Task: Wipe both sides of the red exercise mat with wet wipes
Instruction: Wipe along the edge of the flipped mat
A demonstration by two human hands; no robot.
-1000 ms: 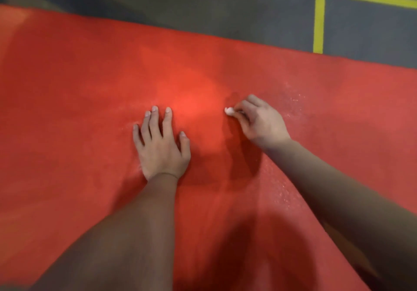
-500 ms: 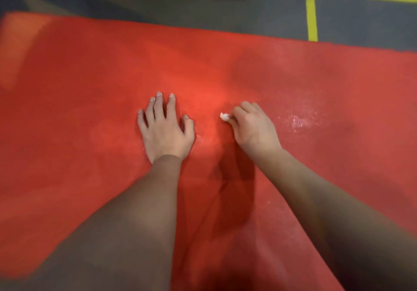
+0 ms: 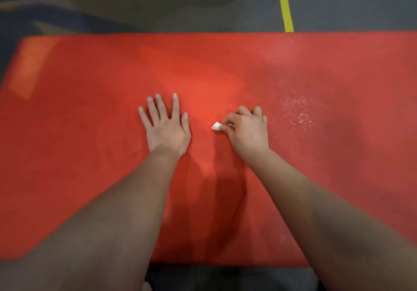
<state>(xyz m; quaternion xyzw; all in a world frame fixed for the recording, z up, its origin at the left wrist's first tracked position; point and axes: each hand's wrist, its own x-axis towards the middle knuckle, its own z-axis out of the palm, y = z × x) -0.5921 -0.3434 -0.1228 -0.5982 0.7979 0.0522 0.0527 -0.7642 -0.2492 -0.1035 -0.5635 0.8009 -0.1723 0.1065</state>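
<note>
From the head camera, the red exercise mat (image 3: pixel 90 155) lies flat on the grey floor (image 3: pixel 135 8), spread across nearly the whole view, with its far edge just short of a yellow tape line (image 3: pixel 285 8). The left hand (image 3: pixel 165 128) rests palm-down near the middle of the mat, fingers straight and spread, holding nothing and pressing the surface flat. The right hand (image 3: pixel 247 130), just beside it and also near the mat's middle, has its fingers curled round a small wadded wet wipe (image 3: pixel 217 126), whose white corner pokes out toward the left hand and touches the mat. A glistening damp patch (image 3: pixel 295 112) shows on the mat to the right of that hand. The mat looks thin, soft and floppy, with a slightly grainy face that should give the wipe some drag (so bracing it with a flat palm makes sense). For turning it to reach the underside, a corner or the near long edge seems the best place to take hold, since it will likely sag and fold rather than lift as a board. Damp areas may be a little slick.
</note>
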